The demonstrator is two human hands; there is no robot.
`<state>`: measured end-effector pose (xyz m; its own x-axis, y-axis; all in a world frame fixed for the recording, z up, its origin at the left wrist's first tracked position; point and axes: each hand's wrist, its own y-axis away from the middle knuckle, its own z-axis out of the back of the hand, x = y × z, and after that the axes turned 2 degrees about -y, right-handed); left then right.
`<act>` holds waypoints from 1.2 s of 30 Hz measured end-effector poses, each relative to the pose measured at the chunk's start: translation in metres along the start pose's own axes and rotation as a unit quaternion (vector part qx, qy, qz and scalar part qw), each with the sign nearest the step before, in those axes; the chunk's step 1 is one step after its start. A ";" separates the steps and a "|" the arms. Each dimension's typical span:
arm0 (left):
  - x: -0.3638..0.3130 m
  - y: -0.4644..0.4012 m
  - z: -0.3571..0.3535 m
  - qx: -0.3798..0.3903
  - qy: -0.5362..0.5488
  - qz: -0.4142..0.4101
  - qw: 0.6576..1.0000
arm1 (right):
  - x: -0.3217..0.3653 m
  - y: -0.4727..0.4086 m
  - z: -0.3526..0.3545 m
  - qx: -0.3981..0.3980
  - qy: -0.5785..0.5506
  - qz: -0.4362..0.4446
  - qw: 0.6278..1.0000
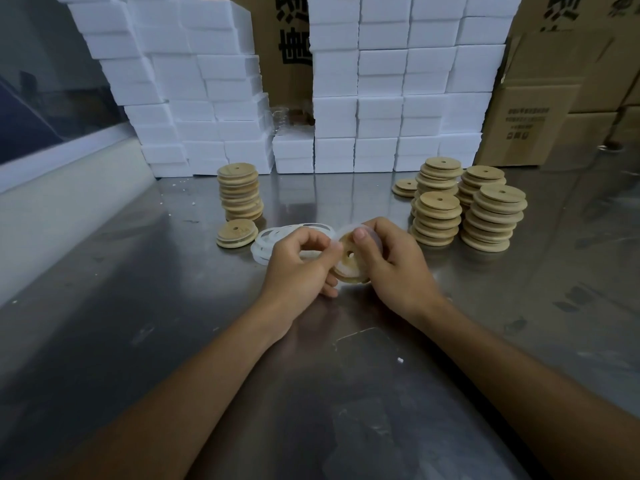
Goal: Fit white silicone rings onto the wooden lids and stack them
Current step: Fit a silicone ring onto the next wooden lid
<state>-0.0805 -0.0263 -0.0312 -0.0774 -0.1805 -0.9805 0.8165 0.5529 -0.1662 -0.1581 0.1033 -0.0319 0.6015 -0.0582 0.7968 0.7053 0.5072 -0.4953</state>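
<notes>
Two hands' grip closed on one tilted wooden lid (348,261), left hand (298,268), right hand (394,265), pale round disc, small centre hole

Steel worktable (138,306), scuffed, w/ dull reflections. Stacked white foam blocks (381,81) along back edge; brown cardboard cartons (540,109) w/ black print behind & at right. Left: pale ledge (69,188) under dark window (41,98). Dim, soft light.
</notes>
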 end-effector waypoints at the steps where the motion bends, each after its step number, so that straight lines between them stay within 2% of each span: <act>1: 0.000 0.001 -0.001 0.007 -0.002 -0.005 1.000 | -0.001 0.000 0.000 -0.005 0.003 0.004 1.000; 3: 0.001 0.001 -0.001 0.011 -0.007 -0.013 1.000 | -0.002 0.000 0.000 -0.011 0.011 0.010 1.000; 7: 0.002 0.000 0.000 -0.032 -0.025 -0.031 0.999 | -0.001 0.001 -0.003 -0.020 -0.021 0.008 1.000; 12: 0.004 0.000 0.000 -0.070 -0.090 -0.109 0.988 | -0.003 -0.002 -0.001 -0.052 -0.013 0.011 0.999; 26: 0.009 -0.002 0.001 -0.070 -0.135 -0.160 0.975 | -0.002 -0.001 0.002 -0.044 -0.032 -0.019 0.998; 31: 0.009 -0.002 0.004 -0.055 -0.169 -0.201 0.963 | -0.001 0.000 0.002 -0.037 -0.021 -0.014 0.999; 36: 0.009 -0.003 0.005 -0.064 -0.171 -0.186 0.966 | 0.000 0.001 0.002 -0.037 -0.009 -0.002 0.999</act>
<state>-0.0811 -0.0339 -0.0390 -0.1405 -0.6310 -0.7629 0.6901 0.4901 -0.5325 -0.1583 0.1051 -0.0315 0.5914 -0.0442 0.8052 0.7343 0.4422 -0.5151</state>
